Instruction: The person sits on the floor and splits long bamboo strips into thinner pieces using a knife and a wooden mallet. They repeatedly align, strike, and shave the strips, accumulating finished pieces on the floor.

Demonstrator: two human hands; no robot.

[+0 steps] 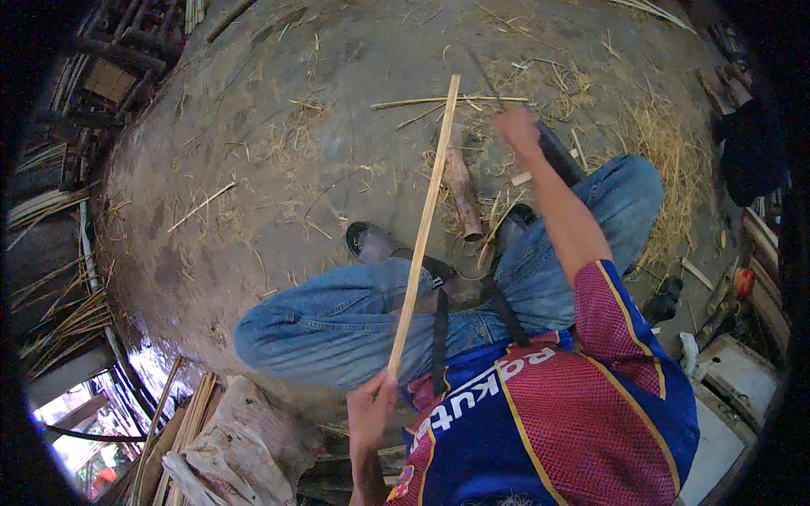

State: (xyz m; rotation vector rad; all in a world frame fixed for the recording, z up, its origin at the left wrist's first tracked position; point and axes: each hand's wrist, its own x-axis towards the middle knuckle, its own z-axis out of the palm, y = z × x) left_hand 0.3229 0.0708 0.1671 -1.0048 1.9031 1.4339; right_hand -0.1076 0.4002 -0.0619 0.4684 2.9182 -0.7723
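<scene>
My left hand [371, 406] is closed around the lower end of a long, flat bamboo strip [422, 240]. The strip slants up across my bent legs, and its far end rises past a short round log [461, 194] on the ground. Farther out, my right hand [516, 131] is closed on what looks like a knife [483, 74]; its thin dark blade points up and left, smeared by motion, and my fingers hide the grip. Just beyond that wrist lies a dark, rod-like piece [558, 153], partly hidden by my forearm; whether it joins the knife, I cannot tell.
Thin sticks [413, 104] and shavings litter the earth floor. Straw [662, 169] is heaped at the right. Bundled sticks [63, 320] line the left side. A pale crumpled sack [240, 451] and upright strips [190, 430] stand at the lower left; light boards [734, 375] lie at the lower right.
</scene>
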